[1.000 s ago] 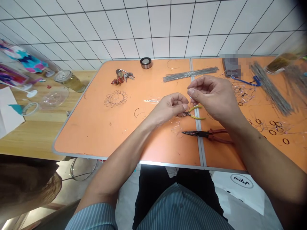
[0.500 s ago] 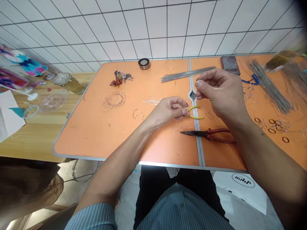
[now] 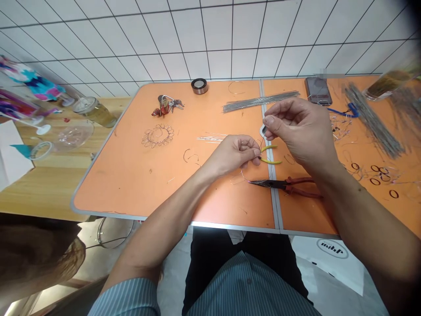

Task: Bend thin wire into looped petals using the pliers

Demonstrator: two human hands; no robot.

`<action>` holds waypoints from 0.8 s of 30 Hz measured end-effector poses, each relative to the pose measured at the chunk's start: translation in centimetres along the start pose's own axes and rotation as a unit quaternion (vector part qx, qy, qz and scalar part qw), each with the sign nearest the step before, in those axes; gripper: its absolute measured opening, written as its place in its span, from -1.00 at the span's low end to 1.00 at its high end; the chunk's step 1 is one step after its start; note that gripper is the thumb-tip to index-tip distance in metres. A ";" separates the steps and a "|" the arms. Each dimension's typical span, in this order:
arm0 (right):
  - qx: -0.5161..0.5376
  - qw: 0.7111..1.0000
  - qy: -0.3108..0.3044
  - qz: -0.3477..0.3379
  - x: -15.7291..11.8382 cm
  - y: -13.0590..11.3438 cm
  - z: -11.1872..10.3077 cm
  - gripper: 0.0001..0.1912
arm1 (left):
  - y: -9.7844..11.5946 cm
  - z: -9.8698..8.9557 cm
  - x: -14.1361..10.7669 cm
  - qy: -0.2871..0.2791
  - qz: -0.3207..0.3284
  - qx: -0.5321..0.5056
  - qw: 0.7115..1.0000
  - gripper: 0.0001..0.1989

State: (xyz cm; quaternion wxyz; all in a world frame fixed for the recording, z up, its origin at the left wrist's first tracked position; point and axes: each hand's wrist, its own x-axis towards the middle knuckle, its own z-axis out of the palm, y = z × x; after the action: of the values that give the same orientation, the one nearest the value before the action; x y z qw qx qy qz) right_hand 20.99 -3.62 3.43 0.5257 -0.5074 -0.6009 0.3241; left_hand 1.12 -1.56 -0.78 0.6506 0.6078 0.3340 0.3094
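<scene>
My left hand pinches a thin wire over the middle of the orange table; a curved length of it hangs below the fingers. Up and to the right, my right hand is closed in a pinch, with fine wire near its fingertips. Yellow-handled pliers lie just right of my left fingers, their head hidden. Below them rest red-handled long-nose pliers, pointing left. Loose straight wires lie behind my left hand.
A looped wire ring, keys and a tape roll are on the left half. Toward the back and right are wire bundles, a phone, a glass and small dark rings.
The view has shifted slightly. My right hand has moved a little left and down, closer to my left hand. The hanging wire now shows below my left fingers.
</scene>
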 end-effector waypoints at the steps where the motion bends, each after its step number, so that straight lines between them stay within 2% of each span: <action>1: -0.021 1.000 -0.001 -0.013 0.1 0.2 -0.3 -0.84 | 0.1 0.0 0.0 0.006 -0.005 0.000 1.000 -0.88; 3: -0.107 0.991 -0.002 -0.080 0.2 0.7 -0.9 -0.83 | 0.2 -0.2 -0.1 0.022 -0.019 -0.002 1.000 -0.87; 4: -0.170 0.977 -0.006 -0.128 0.2 0.9 -1.3 -0.78 | 0.3 -0.3 -0.1 0.031 -0.026 -0.005 0.999 -0.87; 7: -0.340 0.909 -0.059 -0.234 0.3 1.4 -2.3 -0.76 | 0.5 -0.6 -0.2 0.044 -0.039 -0.011 0.998 -0.88; 10: -0.410 0.870 -0.112 -0.249 0.5 1.9 -2.7 -0.73 | 0.8 -0.7 -0.2 0.047 -0.045 -0.013 0.998 -0.89; 16: -0.445 0.836 -0.135 -0.291 1.0 2.7 -2.7 -0.74 | 1.0 -0.4 -0.1 0.038 -0.049 -0.021 0.998 -0.88; 19: -0.465 0.822 -0.155 -0.291 1.2 2.5 -2.8 -0.71 | 0.8 -0.4 -0.1 0.035 -0.045 -0.020 0.998 -0.90; 24: -0.482 0.808 -0.149 -0.303 1.1 1.9 -2.6 -0.63 | 0.5 -0.4 0.0 0.044 -0.039 0.020 0.998 -0.88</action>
State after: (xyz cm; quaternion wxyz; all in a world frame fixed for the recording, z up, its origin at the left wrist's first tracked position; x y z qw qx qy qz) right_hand 24.06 -2.39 2.61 0.1891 -0.4330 -0.8743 -0.1115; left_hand 0.80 -1.34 -0.29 0.6347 0.5929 0.3916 0.3037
